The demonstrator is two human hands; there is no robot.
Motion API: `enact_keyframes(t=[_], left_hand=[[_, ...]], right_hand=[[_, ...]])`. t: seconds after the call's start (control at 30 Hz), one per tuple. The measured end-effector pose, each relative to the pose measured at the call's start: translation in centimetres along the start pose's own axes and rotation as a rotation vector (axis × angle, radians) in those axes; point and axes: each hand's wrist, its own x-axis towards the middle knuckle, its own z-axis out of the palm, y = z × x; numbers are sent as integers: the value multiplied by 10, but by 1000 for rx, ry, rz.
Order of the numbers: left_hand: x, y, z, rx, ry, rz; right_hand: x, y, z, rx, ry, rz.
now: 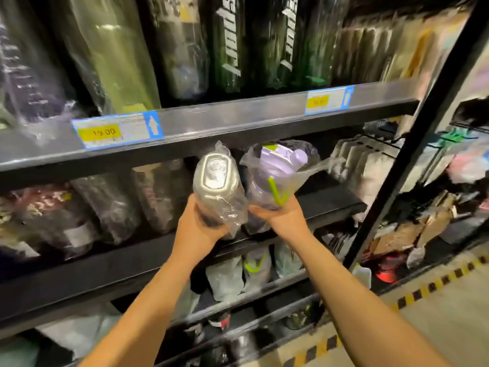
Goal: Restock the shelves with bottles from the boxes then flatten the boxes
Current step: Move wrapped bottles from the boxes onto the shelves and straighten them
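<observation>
My two forearms come into view from the bottom edge, bare all the way up, with no sleeve or cuff showing. My left hand (197, 229) and right hand (284, 219) are bare too, ungloved. I can see no watch, band or ring on either wrist.

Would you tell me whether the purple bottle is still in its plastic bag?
Yes, bagged: clear plastic wraps the purple bottle in the right hand, loose film sticking out beside its lid.

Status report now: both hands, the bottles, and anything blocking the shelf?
Left hand grips grey-lidded bottle. Right hand grips purple bottle. Both bagged, held at middle shelf; gap behind looks free.
</observation>
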Motion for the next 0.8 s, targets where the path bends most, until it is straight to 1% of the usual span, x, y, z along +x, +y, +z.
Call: enact_keyframes(t=[0.13,0.2,0.27,0.33,0.43,0.47,0.53,0.6,0.63,0.67,0.7,0.77,0.8], left_hand=[[15,-6,13,134,105,-80],[28,-6,16,191,144,-155],[40,-3,16,218,168,-267],[51,-3,19,227,192,-382],[66,-6,21,183,184,-472],[71,-6,23,179,184,-472],[83,-4,25,167,193,-371],[91,-3,25,162,251,-259],[95,-3,25,156,275,-242],[99,-2,26,149,290,-241],[103,-3,26,145,301,-246],[108,-4,27,124,323,-243],[110,-4,27,105,325,-233]], right_hand=[[22,7,-8,-44,-22,-56],[35,8,-8,-53,-32,-70],[48,10,-7,-84,-64,-74],[61,12,-5,-160,-100,-20],[80,19,4,-323,-159,148],[85,20,7,-395,-168,207],[95,24,13,-494,-208,328],[104,30,14,-465,-212,434],[107,33,14,-454,-204,449],[110,34,16,-449,-197,428],[112,35,20,-445,-193,360],[118,28,29,-442,-187,123],[122,25,34,-433,-172,36]])
